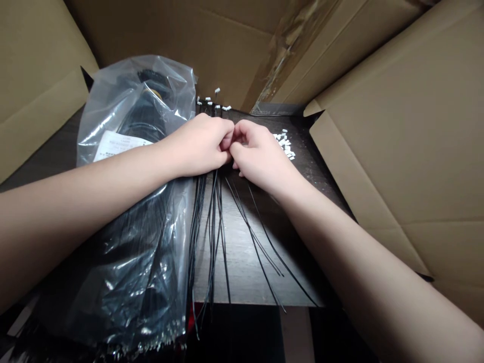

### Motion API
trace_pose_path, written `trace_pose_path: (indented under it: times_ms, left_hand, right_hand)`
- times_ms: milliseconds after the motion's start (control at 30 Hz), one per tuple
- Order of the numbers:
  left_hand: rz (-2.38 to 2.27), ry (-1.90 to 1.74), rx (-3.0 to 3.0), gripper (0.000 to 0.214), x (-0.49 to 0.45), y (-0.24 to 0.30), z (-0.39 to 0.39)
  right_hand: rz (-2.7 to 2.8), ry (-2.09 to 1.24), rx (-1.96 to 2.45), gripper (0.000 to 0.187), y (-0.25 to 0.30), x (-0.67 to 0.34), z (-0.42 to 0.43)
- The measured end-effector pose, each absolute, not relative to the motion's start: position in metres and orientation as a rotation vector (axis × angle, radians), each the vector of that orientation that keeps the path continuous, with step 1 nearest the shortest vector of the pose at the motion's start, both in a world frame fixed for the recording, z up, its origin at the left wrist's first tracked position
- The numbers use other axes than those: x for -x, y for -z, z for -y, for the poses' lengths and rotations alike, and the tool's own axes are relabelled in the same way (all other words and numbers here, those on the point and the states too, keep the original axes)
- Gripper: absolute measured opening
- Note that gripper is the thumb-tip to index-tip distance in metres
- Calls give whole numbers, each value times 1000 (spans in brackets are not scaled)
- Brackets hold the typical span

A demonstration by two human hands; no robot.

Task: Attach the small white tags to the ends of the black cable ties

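Note:
My left hand (207, 143) and my right hand (259, 152) meet above the table, fingertips pinched close together. Whatever lies between their fingers is hidden. Thin black wires (212, 227) run out below my left hand toward the table's front edge. Several more loose black wires (252, 233) fan out beneath my right hand; whether any is gripped I cannot tell. Small white connectors (217, 107) show beyond my left hand at the wires' far ends. A pile of small white pieces (286, 146) lies just right of my right hand, partly covered by it.
A see-through plastic bag (174, 80) full of black wires, with a white label (123, 143), lies under my left forearm. Cardboard walls (408, 116) enclose the dark wooden table (245, 282) at the back and both sides. Brown tape (280, 55) covers a seam behind.

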State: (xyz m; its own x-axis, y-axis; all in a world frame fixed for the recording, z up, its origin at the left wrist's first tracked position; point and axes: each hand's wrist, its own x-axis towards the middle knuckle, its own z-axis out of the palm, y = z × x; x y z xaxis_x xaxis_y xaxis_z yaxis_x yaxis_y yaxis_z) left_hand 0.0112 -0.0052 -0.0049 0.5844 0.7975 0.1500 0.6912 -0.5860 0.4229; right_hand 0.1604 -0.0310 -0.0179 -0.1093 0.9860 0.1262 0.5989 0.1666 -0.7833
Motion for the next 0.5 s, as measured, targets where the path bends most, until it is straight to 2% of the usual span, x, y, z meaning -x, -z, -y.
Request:
trace_pose_path:
  times_ms: [500]
  left_hand:
    - [-1240,-656,-2396,8,-9,4,4]
  right_hand:
    - [1356,-1222,1481,15,3,-160,29]
